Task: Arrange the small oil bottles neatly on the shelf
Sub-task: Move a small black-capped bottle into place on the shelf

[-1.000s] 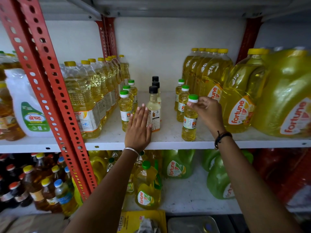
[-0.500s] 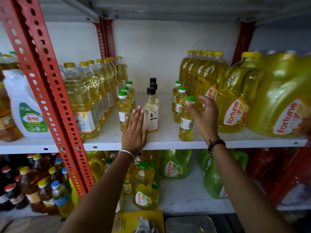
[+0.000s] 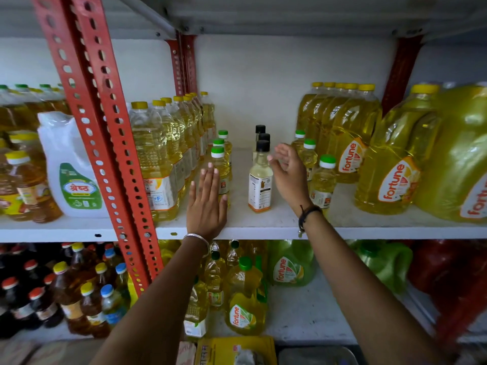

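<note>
The left hand (image 3: 207, 204) is laid flat, fingers extended and together, on the front of the shelf (image 3: 263, 229); nothing is held. Its fingertips (image 3: 210, 169) are set against the front green-capped bottle (image 3: 220, 171) of the left file, probably as a stop so that row stays straight and back from the edge. The right hand (image 3: 288, 177) is raised off the shelf with fingers spread wide and empty, just beside the front black-capped bottle (image 3: 260, 180); whether it touches the glass cannot be told. It appears placed to nudge or grip that bottle next. The small oil bottles are stood upright in three files running front to back: green caps at left, black caps (image 3: 261, 129) in the middle, green caps at right, where the nearest bottle (image 3: 323, 183) stands clear of the right hand. The files are well apart, bare shelf between them, flanked by yellow-capped litre bottles (image 3: 155, 159) and large Fortune jugs (image 3: 390, 164). Rows judged nearly aligned; middle file still to be squared.
</note>
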Tool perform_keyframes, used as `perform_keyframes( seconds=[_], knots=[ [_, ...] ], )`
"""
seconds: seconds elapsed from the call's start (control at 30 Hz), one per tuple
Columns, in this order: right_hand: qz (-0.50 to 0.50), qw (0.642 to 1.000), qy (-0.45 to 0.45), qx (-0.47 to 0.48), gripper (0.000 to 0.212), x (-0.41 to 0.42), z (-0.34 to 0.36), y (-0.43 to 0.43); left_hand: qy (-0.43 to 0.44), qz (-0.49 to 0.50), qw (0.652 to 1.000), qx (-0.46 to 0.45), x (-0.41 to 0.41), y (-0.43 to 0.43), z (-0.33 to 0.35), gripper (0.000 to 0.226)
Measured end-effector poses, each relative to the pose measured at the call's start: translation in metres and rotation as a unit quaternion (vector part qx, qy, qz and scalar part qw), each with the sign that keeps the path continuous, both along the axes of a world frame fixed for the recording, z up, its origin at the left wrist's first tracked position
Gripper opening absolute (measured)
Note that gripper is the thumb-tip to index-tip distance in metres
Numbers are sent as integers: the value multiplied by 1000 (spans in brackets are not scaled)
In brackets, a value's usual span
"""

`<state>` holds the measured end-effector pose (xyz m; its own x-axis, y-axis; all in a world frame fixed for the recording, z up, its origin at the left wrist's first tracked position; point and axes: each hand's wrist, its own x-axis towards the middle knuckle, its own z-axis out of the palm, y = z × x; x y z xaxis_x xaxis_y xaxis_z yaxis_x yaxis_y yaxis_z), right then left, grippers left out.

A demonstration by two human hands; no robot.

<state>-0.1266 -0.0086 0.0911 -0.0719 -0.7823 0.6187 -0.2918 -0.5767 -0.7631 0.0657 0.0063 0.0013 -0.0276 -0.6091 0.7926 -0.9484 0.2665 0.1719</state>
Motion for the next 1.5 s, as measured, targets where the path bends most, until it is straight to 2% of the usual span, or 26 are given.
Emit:
perform_keyframes(
  seconds=[0.1, 0.23, 0.4, 0.6, 1.0, 1.13, 1.27, 1.5],
  knots=[
    [30, 998, 21, 60, 42, 10, 1, -17, 11, -7, 1000, -2, 1, 1, 0, 60],
    [31, 996, 15, 83, 36, 12, 2, -28, 15, -12, 1000, -7, 1, 1, -1, 60],
    [13, 996, 14, 83, 35, 10, 7, -26, 8, -15, 1000, -4, 2, -1, -2, 61],
    [-54, 996, 22, 72, 35, 12, 5, -29, 4, -17, 1000, 2, 2, 0, -2, 61],
    [-11, 996, -13, 82, 29, 11, 12, -23, 7, -20, 1000, 7, 2, 1, -2, 62],
    [-6, 997, -4, 80, 30, 10, 12, -20, 11, -23, 1000, 7, 1, 2, -2, 62],
    [-3, 997, 9, 73, 22, 8, 12, -17, 7, -22, 1000, 10, 2, 1, -2, 62],
    [-5, 997, 18, 69, 25, 2, 15, -3, 6, -18, 1000, 9, 1, 1, -2, 61]
  ],
)
